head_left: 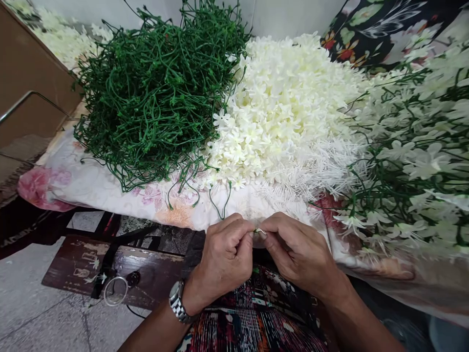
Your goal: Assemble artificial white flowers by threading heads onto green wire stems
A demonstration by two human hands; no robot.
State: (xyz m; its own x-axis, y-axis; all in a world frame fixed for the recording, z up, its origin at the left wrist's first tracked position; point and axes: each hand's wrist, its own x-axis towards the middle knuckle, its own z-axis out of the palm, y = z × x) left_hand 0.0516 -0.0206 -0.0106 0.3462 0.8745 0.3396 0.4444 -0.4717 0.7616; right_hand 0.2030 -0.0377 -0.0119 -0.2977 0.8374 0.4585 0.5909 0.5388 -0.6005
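My left hand point(225, 256), with a metal watch on its wrist, and my right hand point(298, 254) meet fingertip to fingertip low in the middle of the view. Both are closed in a pinch on one small white flower piece point(259, 231). A thin green stem point(222, 204) loops up from my left hand's fingers toward the piles. Just beyond my hands lies a heap of loose white artificial flowers point(286, 107). A tangled pile of green plastic stems point(157, 93) sits to its left.
A floral cloth point(91, 188) bears the piles. Finished stems with white flowers point(421, 161) lie heaped at the right. A dark wooden board point(88, 266) with a clear ring lies on the grey floor at lower left. A brown panel point(25, 78) stands at far left.
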